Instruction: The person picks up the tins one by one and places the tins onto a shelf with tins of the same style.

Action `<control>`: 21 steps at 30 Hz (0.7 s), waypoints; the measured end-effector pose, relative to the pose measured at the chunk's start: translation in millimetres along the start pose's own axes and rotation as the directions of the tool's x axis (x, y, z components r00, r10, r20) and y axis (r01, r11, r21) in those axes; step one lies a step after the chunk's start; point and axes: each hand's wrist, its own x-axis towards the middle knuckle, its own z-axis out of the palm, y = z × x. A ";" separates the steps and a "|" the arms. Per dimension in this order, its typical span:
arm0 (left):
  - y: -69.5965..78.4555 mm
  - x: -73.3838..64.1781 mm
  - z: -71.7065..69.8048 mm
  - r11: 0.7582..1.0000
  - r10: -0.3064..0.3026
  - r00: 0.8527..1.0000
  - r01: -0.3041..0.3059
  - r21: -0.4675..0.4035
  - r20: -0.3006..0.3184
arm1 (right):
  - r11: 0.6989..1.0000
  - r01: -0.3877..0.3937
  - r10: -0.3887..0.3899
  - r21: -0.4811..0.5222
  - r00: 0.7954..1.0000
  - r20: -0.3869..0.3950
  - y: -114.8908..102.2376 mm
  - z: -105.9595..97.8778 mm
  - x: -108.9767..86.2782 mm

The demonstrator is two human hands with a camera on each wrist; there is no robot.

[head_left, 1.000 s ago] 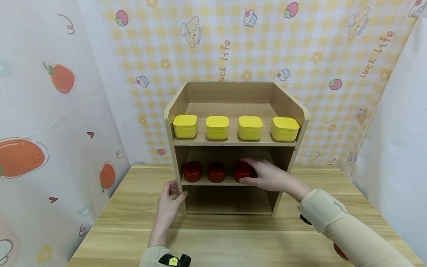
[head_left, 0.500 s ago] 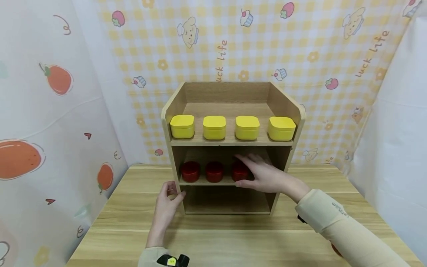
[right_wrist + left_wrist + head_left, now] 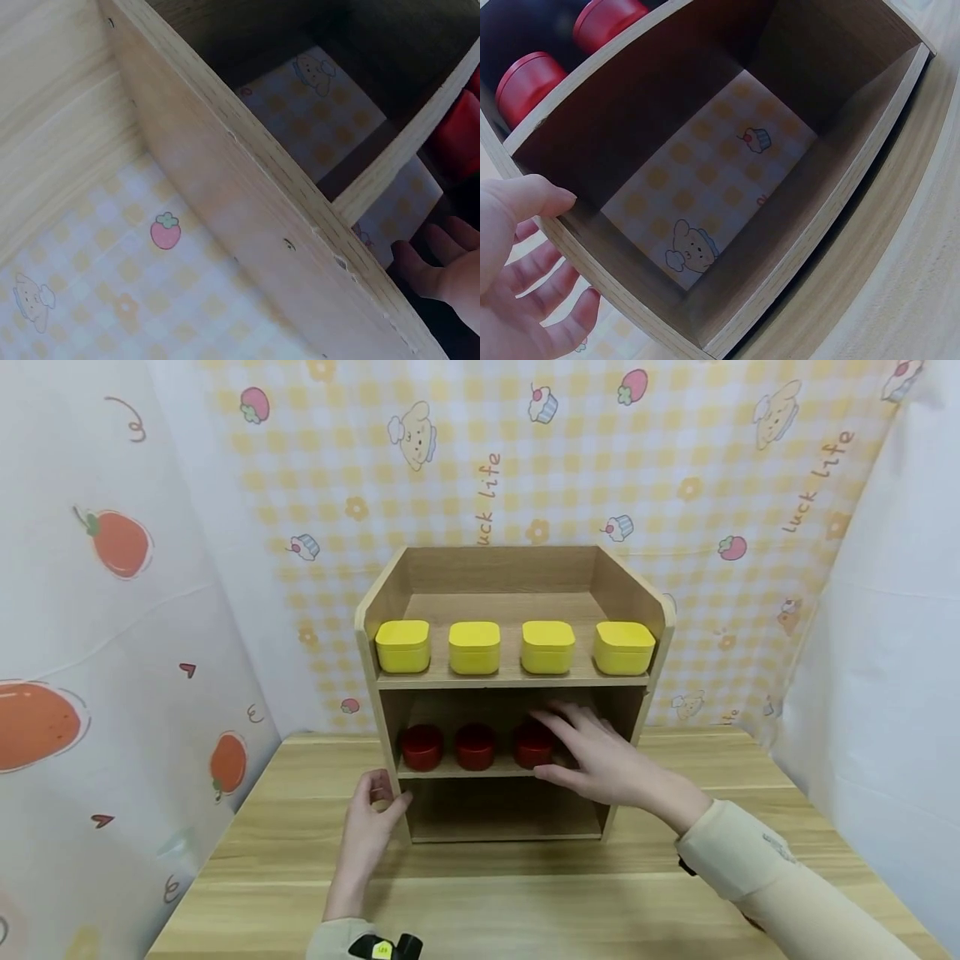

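A small wooden shelf unit [image 3: 512,680] stands on the table. On its middle board, three round red tins sit in a row: a left tin [image 3: 422,748], a middle tin [image 3: 476,748] and a right tin [image 3: 529,750]. My right hand [image 3: 611,768] is just right of the right tin, its fingers spread and partly hiding it. The right wrist view shows a gap between that hand and a red tin [image 3: 454,135]. My left hand [image 3: 367,822] holds the unit's left side panel [image 3: 611,289], thumb at the front edge and fingers outside.
Several yellow lidded boxes [image 3: 474,648] line the front of the top board. Below the tins is a lower compartment [image 3: 506,810]. Wooden tabletop [image 3: 480,902] extends in front, and a patterned cloth [image 3: 487,460] hangs behind. A reddish object is mostly hidden under the right sleeve.
My right hand has let go of the right tin, its fingers loosening and moving rightward off it. The left hand keeps its place on the side panel. The head view has shifted slightly.
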 end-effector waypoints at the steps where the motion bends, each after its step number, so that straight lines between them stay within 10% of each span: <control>1: 0.4 0.1 0.6 1.000 0.000 1.000 0.000 -0.002 0.000 | 1.000 0.000 0.000 0.006 1.000 -0.009 -0.1 -1.7 -2.2; 21: 3.1 -0.2 -0.8 1.000 -0.003 1.000 0.003 -0.005 0.007 | 0.993 0.117 -0.121 -0.032 0.975 -0.186 5.2 3.5 -52.0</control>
